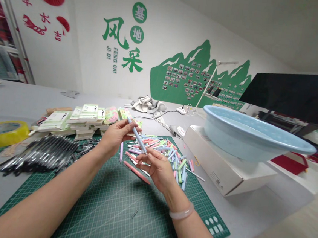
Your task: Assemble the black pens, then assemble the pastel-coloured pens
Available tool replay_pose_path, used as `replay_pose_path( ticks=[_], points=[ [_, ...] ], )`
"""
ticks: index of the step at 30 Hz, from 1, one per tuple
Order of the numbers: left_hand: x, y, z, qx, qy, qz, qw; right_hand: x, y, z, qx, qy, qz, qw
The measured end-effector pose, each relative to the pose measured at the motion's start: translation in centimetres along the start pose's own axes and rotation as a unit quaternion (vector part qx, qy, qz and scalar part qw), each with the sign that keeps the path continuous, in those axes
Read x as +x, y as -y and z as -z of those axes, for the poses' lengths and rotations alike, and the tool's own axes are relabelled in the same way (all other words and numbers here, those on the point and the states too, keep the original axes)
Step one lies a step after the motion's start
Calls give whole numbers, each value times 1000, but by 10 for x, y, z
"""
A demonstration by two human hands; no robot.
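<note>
My left hand and my right hand hold one pale blue pen between them, over a green cutting mat. The left fingers pinch its upper end and the right fingers pinch its lower end. The pen slants from upper left to lower right. A pink pen lies on the mat just below my hands. Behind them is a heap of pastel pens and pen parts. A pale bracelet is on my right wrist.
A pile of black pens lies at the left, with stacked packaged cards behind it and a yellow tape roll further left. A light blue basin rests on a white box at the right.
</note>
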State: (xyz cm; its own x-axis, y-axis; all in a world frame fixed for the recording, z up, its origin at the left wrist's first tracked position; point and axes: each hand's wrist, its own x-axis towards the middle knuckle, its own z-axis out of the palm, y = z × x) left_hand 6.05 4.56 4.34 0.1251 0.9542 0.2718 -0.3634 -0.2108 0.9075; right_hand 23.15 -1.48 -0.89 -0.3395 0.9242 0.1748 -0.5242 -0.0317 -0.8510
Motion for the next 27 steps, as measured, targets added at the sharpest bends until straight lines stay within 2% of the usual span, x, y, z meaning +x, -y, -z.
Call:
replay_pose_path(
  ticks=[4,10,14,18,21,27],
  points=[
    [2,5,2,-25,0,12,1000,0,-1,-2,-12,-1,13,1000],
    [1,21,-6,-116,-44,54,991,2,-8,-3,-21,-35,54,998],
    [1,27,-7,-149,-50,64,986,2,-6,-5,-24,-48,71,996],
    [1,29,-4,-117,-39,56,991,0,0,-6,6,-20,31,999],
    [0,30,-5,-81,-16,62,995,0,-2,-3,-13,-2,-5,1000],
    [-8,32,-15,-62,12,60,996,4,-14,2,-17,-21,-17,999]
  ],
)
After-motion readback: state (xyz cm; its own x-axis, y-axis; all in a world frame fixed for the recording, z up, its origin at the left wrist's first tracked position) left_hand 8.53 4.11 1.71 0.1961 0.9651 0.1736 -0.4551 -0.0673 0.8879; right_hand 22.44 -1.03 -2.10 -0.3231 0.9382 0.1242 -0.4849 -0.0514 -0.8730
